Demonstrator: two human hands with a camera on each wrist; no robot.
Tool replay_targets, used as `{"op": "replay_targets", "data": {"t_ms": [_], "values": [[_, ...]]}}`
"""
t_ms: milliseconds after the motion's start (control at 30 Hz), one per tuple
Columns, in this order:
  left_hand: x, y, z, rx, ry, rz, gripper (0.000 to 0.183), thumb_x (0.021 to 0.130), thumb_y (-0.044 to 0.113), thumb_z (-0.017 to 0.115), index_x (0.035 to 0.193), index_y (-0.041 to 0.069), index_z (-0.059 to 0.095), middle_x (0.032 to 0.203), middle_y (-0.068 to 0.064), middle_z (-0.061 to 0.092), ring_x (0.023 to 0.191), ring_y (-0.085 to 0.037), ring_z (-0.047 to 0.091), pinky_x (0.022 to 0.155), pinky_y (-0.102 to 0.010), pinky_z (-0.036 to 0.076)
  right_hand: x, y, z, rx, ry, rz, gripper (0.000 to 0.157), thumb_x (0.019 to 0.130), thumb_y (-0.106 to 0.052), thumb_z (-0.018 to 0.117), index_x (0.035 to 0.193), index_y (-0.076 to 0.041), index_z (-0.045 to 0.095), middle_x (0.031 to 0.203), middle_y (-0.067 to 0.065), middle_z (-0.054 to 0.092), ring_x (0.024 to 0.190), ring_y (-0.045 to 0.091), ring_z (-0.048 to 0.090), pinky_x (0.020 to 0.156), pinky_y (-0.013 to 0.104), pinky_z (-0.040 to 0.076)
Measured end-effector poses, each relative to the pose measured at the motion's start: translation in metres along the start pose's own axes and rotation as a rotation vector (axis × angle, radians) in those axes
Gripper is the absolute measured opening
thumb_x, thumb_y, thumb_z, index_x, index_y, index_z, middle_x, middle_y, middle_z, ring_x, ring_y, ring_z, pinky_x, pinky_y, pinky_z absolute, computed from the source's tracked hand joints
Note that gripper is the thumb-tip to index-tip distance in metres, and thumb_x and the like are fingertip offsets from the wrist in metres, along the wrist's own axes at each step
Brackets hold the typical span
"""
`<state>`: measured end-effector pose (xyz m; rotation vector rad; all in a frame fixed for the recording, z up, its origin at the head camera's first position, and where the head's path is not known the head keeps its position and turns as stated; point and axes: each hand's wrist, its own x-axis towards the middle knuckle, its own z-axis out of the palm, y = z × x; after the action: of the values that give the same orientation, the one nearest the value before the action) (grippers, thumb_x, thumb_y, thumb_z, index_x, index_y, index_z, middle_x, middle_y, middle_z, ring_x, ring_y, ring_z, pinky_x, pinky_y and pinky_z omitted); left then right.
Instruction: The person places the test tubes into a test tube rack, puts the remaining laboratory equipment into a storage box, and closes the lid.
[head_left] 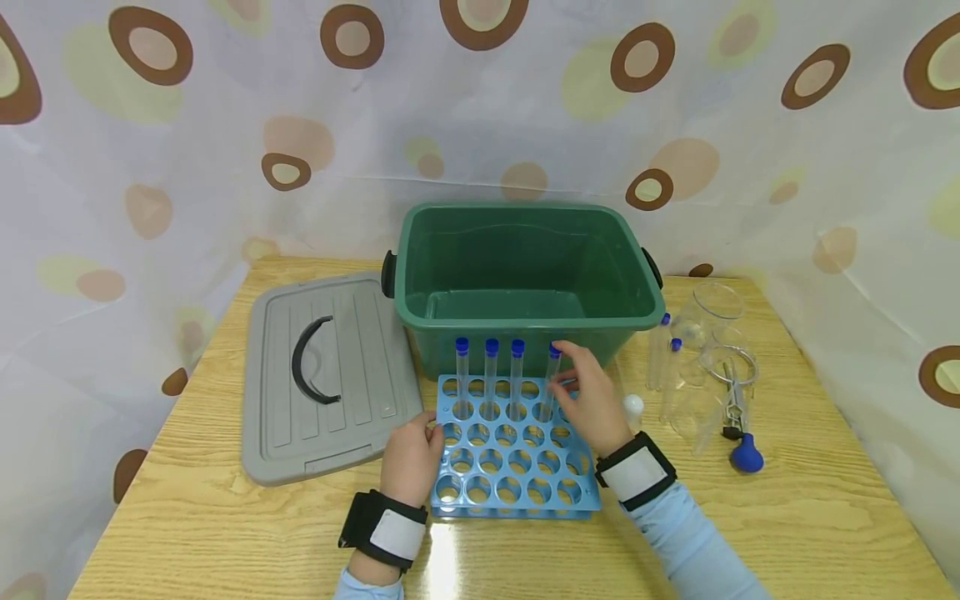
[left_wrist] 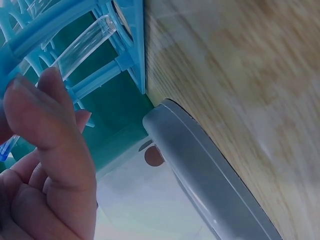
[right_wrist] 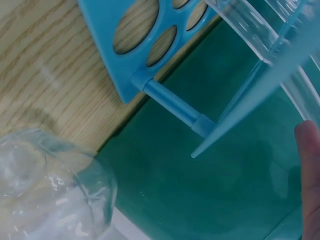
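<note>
A blue test tube rack (head_left: 517, 489) with several rows of round holes lies on the table. Three capped clear test tubes stand in its back part, among them the leftmost test tube (head_left: 462, 367). My right hand (head_left: 592, 404) pinches a fourth blue-capped tube (head_left: 551, 371) near its cap; its lower end sits in the rack, right of the others. At the rack's left edge, my left hand (head_left: 411, 461) grips the frame. The left wrist view shows the left hand (left_wrist: 55, 150) with bent fingers by the rack's rail (left_wrist: 100, 80).
Behind the rack stands a green bin (head_left: 525, 325). Its grey lid (head_left: 337, 375) with a black handle lies at left. To the right are clear glassware (head_left: 693, 408), two blue-capped tubes, a metal clamp (head_left: 733, 400), a blue rubber bulb (head_left: 746, 455) and a white-topped item (head_left: 633, 406).
</note>
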<state>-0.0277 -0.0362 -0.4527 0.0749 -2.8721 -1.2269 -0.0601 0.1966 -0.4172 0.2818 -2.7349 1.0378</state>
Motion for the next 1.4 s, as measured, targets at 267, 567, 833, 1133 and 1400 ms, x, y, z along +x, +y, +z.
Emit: {"op": "replay_targets", "data": {"t_ms": [267,567,833,1133,1400], "values": [[0.0,0.0,0.0,-0.003,-0.002,-0.009,0.023,0.089,0.007,0.058,0.106,-0.006,0.066,0.055,-0.001,0.053,0.045,-0.008,0.041,0.041,-0.021,0.033,0.002,0.003,0.002,-0.007,-0.008,-0.022,0.057,0.082,0.003,0.065,0.134,-0.003,0.041,0.119,0.02,0.052,0.084,0.028,0.064,0.071,0.04,0.054],[-0.001,0.0,0.001,-0.007,-0.005,-0.013,0.023,0.089,0.008,0.058,0.106,-0.006,0.066,0.055,-0.002,0.054,0.045,-0.008,0.041,0.041,-0.021,0.033,0.002,0.003,0.004,-0.029,-0.033,-0.032,0.059,0.084,0.002,0.064,0.136,-0.002,0.038,0.122,0.021,0.052,0.087,0.028,0.063,0.073,0.04,0.054],[-0.001,0.0,0.001,0.003,0.008,0.002,0.023,0.088,0.007,0.058,0.105,-0.006,0.066,0.055,-0.002,0.054,0.044,-0.007,0.041,0.041,-0.021,0.033,-0.003,0.002,-0.006,-0.057,-0.074,-0.032,0.066,0.085,-0.001,0.064,0.143,-0.006,0.032,0.118,0.02,0.053,0.092,0.03,0.063,0.074,0.042,0.055],[-0.001,0.0,0.0,-0.001,-0.001,0.001,0.023,0.089,0.007,0.057,0.106,-0.006,0.066,0.054,-0.001,0.051,0.044,-0.008,0.039,0.041,-0.021,0.032,-0.005,-0.01,-0.08,-0.091,0.124,0.023,0.029,0.09,-0.007,0.06,0.118,0.002,0.058,0.097,0.018,0.064,0.081,0.024,0.061,0.068,0.023,0.051],[-0.002,0.0,0.001,0.0,0.007,0.012,0.023,0.089,0.007,0.057,0.106,-0.006,0.066,0.055,-0.001,0.051,0.045,-0.008,0.04,0.042,-0.021,0.032,0.036,0.032,-0.137,-0.211,0.061,0.387,0.038,0.095,-0.024,0.048,0.119,0.005,0.055,0.104,0.028,0.061,0.083,0.035,0.06,0.056,0.024,0.044]]}}
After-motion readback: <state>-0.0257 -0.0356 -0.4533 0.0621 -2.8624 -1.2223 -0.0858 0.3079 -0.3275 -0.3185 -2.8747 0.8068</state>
